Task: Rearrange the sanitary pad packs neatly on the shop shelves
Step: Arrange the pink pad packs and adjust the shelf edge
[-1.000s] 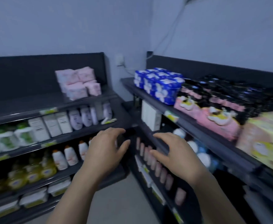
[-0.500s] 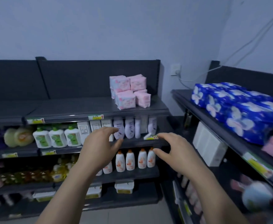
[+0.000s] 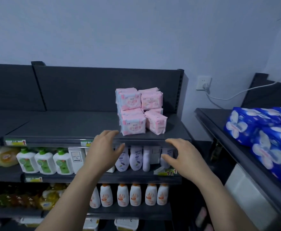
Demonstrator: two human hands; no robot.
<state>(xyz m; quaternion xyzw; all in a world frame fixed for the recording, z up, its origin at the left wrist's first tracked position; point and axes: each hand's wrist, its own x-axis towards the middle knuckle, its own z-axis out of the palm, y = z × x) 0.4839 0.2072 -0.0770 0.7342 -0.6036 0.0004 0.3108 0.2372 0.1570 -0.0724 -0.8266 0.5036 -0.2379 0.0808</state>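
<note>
- Gripping nothing: left hand (image 3: 103,150) and right hand (image 3: 181,155) both spread with relaxed fingers, raised just in front of the lip of the top shelf (image 3: 61,129), touching no pack.
- Aimed at the pink pad packs (image 3: 139,112), piled two high toward the right end of that shelf, just beyond the fingertips.
- Seems barely begun: lower right pack turned askew, upper pair not squared over the lower pair.
- Left to do, by judgement: squaring the pile and turning all fronts forward.
- Possibly more work on the blue packs (image 3: 261,130) heaped on the right-hand shelf (image 3: 208,117); cannot tell whether pads.
- Reddish print on the pink fronts, too blurred to read; no brand legible.
- Yellow-green price tags (image 3: 15,142) with red marks along the shelf lips, figures unreadable.
- Lower down, green-capped bottles (image 3: 45,162) and orange-capped bottles (image 3: 134,195), labels illegible.
</note>
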